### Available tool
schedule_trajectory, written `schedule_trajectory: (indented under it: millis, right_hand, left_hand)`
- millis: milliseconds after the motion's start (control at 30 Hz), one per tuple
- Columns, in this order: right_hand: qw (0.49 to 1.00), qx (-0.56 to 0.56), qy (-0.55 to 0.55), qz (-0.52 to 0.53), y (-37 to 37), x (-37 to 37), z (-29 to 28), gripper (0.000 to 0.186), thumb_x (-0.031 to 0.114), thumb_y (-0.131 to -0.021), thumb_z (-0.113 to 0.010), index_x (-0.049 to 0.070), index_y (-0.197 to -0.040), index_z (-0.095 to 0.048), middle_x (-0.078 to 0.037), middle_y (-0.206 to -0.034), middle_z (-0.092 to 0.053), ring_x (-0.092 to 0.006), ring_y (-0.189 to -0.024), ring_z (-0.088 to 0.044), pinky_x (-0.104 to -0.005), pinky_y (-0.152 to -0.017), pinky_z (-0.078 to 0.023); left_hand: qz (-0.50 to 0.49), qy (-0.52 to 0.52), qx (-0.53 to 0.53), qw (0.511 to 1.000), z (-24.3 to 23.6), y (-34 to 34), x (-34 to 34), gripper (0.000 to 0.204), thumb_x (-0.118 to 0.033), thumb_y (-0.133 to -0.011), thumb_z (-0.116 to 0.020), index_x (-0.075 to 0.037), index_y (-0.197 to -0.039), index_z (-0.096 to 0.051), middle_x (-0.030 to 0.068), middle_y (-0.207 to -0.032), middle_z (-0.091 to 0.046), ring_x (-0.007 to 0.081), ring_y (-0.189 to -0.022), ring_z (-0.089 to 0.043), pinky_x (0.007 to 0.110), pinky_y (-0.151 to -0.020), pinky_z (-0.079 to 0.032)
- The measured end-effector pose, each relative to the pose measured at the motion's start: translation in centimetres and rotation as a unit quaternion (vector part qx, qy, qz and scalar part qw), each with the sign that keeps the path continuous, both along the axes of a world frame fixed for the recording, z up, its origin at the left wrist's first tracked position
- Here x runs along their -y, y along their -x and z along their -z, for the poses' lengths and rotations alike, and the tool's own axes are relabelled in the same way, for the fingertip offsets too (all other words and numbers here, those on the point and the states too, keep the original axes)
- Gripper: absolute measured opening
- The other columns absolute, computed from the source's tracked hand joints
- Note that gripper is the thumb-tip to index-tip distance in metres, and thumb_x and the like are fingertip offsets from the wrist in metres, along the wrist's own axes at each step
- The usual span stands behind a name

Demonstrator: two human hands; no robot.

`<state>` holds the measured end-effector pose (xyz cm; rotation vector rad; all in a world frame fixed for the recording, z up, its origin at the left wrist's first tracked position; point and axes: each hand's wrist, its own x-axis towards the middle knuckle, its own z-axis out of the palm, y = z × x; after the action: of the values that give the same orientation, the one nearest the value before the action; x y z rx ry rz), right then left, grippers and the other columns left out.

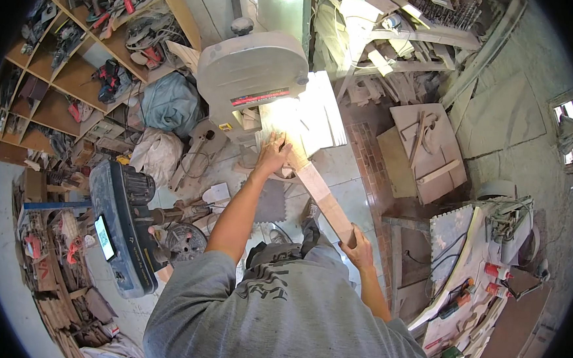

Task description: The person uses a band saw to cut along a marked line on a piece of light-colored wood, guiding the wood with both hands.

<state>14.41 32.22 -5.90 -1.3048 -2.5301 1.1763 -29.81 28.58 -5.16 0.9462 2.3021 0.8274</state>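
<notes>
A long, pale wooden board [321,194] runs slantwise from the bandsaw [251,65] back toward my right side. Its far end lies under the saw's head, in a strong glare of light; the blade and the exact cutting spot cannot be made out. My left hand [273,153] grips the board's left edge close to the saw head, its fingers reaching over the wood. At the near end of the board, my right hand [359,248] is closed around it. More pale wood [323,109] lies to the right of the saw in the bright light.
At left stands a dark machine [123,228] with a motor. Wooden shelves [76,77] behind it hold power tools. Cloth bundles [173,103] lie beside the saw. On the right are a leaning panel [429,151] and a workbench [449,254] with a cordless drill [456,301] and red-and-white bottles [498,280].
</notes>
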Motion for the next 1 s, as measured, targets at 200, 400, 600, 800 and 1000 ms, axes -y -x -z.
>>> schedule_trajectory:
  millis: [200, 400, 600, 800, 1000]
  right_hand:
    - [0.999, -0.019, -0.026, 0.002, 0.0, 0.5, 0.8, 0.085, 0.040, -0.078, -0.086, 0.008, -0.150, -0.055, -0.030, -0.123, -0.069, -0.0462, -0.112, -0.069, -0.0506, -0.095, -0.056]
    - [0.999, -0.014, -0.028, 0.003, 0.2, 0.8, 0.9, 0.085, 0.041, -0.078, -0.086, 0.008, -0.150, -0.055, -0.029, -0.124, -0.069, -0.0457, -0.113, -0.069, -0.0503, -0.096, -0.056]
    - [0.999, -0.008, -0.031, -0.001, 0.3, 0.8, 1.1, 0.086, 0.040, -0.079, -0.086, 0.005, -0.150, -0.054, -0.030, -0.125, -0.069, -0.0464, -0.113, -0.069, -0.0499, -0.097, -0.056]
    - [1.000, -0.019, -0.023, -0.004, 0.6, 0.4, 0.8, 0.085, 0.038, -0.079, -0.087, 0.004, -0.149, -0.054, -0.030, -0.126, -0.069, -0.0473, -0.115, -0.068, -0.0506, -0.097, -0.056]
    - [1.000, -0.014, -0.019, -0.002, 0.6, 0.0, 0.6, 0.084, 0.038, -0.078, -0.087, 0.004, -0.149, -0.054, -0.031, -0.125, -0.069, -0.0483, -0.114, -0.068, -0.0512, -0.096, -0.056]
  left_hand:
    - [-0.009, 0.006, -0.005, 1.000, 0.4, 0.1, -0.2, 0.067, -0.047, -0.104, -0.056, -0.008, -0.158, -0.050, 0.0320, -0.164, -0.039, 0.0421, -0.155, -0.035, 0.054, -0.130, -0.018]
    - [0.007, -0.001, -0.029, 1.000, 1.2, 0.6, -0.4, 0.064, -0.046, -0.106, -0.054, -0.002, -0.152, -0.056, 0.0309, -0.163, -0.041, 0.0417, -0.155, -0.035, 0.052, -0.129, -0.019]
    - [0.010, -0.001, -0.026, 1.000, 0.8, 0.8, -0.4, 0.063, -0.046, -0.107, -0.053, -0.001, -0.150, -0.058, 0.0309, -0.162, -0.043, 0.0428, -0.155, -0.035, 0.050, -0.128, -0.022]
    - [-0.010, -0.003, -0.027, 1.000, 0.8, 0.7, -0.5, 0.063, -0.046, -0.107, -0.052, -0.003, -0.153, -0.055, 0.0309, -0.162, -0.043, 0.0430, -0.155, -0.036, 0.048, -0.127, -0.024]
    - [-0.009, 0.002, -0.032, 0.999, 1.3, 0.7, -0.8, 0.063, -0.045, -0.107, -0.051, -0.004, -0.154, -0.054, 0.0300, -0.161, -0.044, 0.0422, -0.155, -0.035, 0.049, -0.127, -0.024]
